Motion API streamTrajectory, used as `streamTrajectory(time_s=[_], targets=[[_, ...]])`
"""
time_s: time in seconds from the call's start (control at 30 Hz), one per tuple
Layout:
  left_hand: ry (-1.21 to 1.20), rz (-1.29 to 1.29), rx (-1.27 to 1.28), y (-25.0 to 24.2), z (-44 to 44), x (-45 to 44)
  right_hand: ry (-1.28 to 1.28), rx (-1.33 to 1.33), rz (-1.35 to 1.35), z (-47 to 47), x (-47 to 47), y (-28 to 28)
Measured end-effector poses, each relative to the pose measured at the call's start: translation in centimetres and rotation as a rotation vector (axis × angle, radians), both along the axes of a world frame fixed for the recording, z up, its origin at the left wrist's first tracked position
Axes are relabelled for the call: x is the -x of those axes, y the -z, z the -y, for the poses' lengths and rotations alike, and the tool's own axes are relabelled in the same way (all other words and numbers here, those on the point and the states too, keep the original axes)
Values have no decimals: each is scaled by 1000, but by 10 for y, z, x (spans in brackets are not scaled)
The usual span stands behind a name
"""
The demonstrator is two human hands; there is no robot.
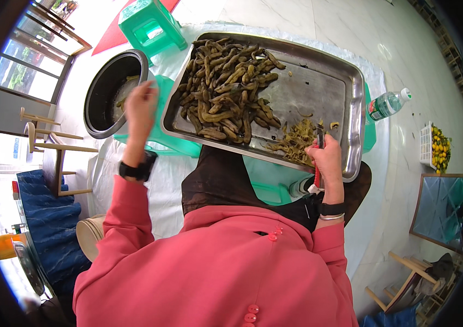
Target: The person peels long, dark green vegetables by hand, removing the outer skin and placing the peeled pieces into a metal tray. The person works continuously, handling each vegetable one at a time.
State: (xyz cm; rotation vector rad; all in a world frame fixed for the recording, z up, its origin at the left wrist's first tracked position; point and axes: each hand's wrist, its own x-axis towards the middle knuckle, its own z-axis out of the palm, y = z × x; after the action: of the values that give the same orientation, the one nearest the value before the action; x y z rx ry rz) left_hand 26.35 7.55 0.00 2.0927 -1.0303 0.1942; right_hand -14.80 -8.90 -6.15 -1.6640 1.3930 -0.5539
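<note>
A large metal tray [356,122] rests before me, its left part heaped with brown, knobbly pods or roots [227,88]. A smaller pile of yellowish-brown peelings [296,141] lies near its front right edge. Beside that pile, my right hand [326,153] grips a red-handled hand tool [318,173] with dark jaws; its exact kind is unclear. My left hand [140,108], blurred, is at the right rim of a black round pot [92,102]; whether it holds anything cannot be seen. A few yellowish pieces lie in the pot's bottom.
Green plastic stools [133,20] stand behind the pot and under the tray. A plastic bottle [388,104] is right of the tray. Farther right, a white basket [426,145] holds yellow fruit. Wooden chairs [57,163] are at the left, beside a blue cloth [47,216].
</note>
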Motion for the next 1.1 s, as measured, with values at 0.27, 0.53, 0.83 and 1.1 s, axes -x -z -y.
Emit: streamTrajectory(time_s=[0.27, 0.53, 0.83, 1.1], targets=[[836, 64, -340, 43, 89, 162, 105, -440, 472, -8, 1, -14], [698, 431, -585, 69, 116, 174, 31, -464, 761, -8, 8, -7], [547, 269, -558, 86, 120, 187, 50, -502, 829, -13, 4, -10], [629, -379, -508, 62, 125, 187, 11, -574, 806, -13, 11, -11]])
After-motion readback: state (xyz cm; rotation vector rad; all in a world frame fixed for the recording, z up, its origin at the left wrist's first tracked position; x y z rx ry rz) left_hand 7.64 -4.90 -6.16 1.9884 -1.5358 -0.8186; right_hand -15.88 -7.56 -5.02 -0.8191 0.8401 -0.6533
